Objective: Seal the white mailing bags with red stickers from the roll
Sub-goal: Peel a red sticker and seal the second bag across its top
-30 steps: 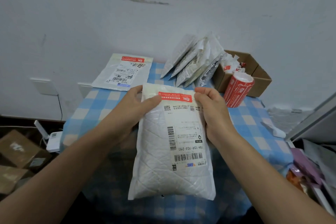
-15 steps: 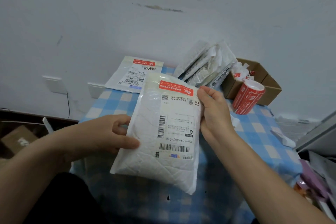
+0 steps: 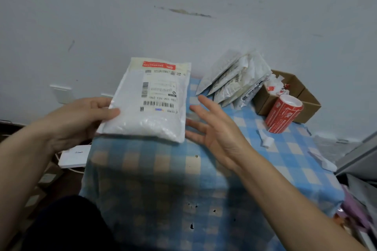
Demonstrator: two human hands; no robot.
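White plastic mailing bag (image 3: pixel 150 112), with a red sticker (image 3: pixel 159 65) on top, is pinched at its left edge by the left hand (image 3: pixel 81 122), over the far-left corner of the blue checked counter (image 3: pixel 285 149). The right hand (image 3: pixel 216 130), which held it before, is now spread beside it. Open counter reaches the red sticker roll (image 3: pixel 283 116).

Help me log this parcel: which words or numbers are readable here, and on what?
"15H 159 A03 290", faint: white paper shipping label on the white plastic mailing bag that the left hand grips.
Red rectangular sticker atop the bag: white print too blurred.
Red cylindrical sticker roll: white print too blurred.
Barcodes, small label print: unreadable.
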